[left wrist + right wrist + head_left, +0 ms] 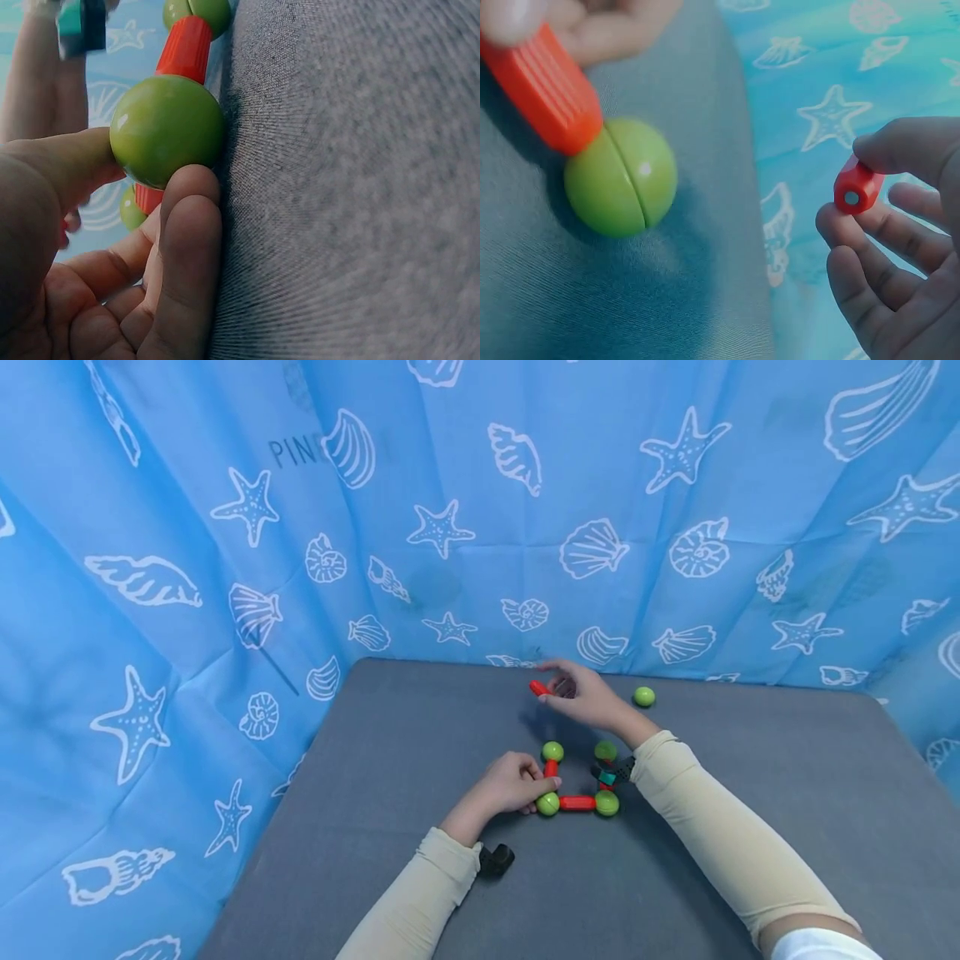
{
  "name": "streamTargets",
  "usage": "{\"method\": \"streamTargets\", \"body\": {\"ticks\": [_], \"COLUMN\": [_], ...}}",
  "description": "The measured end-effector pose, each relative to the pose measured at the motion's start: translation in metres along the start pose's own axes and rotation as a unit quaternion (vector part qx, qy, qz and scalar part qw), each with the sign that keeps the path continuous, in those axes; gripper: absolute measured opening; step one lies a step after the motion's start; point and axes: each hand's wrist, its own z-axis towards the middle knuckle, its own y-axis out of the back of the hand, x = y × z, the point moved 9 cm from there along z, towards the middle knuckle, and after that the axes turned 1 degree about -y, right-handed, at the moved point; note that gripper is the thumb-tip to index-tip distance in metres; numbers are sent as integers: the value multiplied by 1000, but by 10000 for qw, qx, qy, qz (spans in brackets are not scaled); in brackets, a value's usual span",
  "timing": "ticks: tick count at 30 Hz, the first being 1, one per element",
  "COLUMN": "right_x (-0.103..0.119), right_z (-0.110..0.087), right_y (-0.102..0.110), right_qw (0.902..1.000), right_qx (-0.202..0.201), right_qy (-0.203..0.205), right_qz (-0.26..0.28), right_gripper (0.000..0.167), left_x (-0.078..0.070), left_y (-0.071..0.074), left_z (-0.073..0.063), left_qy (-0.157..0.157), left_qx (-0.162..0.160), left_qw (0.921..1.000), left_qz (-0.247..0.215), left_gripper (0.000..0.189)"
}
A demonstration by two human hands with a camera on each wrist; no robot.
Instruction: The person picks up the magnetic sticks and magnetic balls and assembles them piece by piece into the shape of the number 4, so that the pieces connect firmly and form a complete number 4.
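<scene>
Three short red rods and several green balls form a three-sided frame on the table. My left hand (510,783) is at its left side, thumb and fingers pinching the left red rod (547,90). Just beside that thumb sits the near-left green ball (166,131), touched by the fingers. Above the table behind the frame, my right hand (588,697) pinches a separate red rod (857,187) between thumb and fingertips; its end shows a round silver disc. The far-left green ball (621,178) has a seam around it. My right wrist partly covers the frame's right side.
One loose green ball (643,697) lies near the back edge of the grey table (750,760). A blue curtain (480,585) with white shell and starfish prints hangs behind and along the left side. Both wrists wear small dark camera mounts.
</scene>
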Motion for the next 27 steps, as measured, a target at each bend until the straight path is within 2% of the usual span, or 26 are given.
{"method": "streamTargets", "body": {"ticks": [5,15,20,27], "right_x": [2,-2,-6,-17], "right_z": [-24,-79,-100,-125], "right_y": [8,14,15,13], "right_qw": [9990,9958,9937,9904], "right_qx": [-143,-527,-699,-718], "right_qy": [-95,-208,-309,-508], "right_qz": [416,725,822,1063], "right_gripper": [47,30,28,31], "left_x": [1,-2,-2,-4], "left_y": [0,0,1,1], "left_z": [1,-1,-2,-4], "left_qy": [77,15,73,78], "left_qx": [3,-33,-74,-80], "left_qw": [10000,10000,9999,9999], "left_qz": [21,33,49,53], "left_gripper": [33,33,33,33]}}
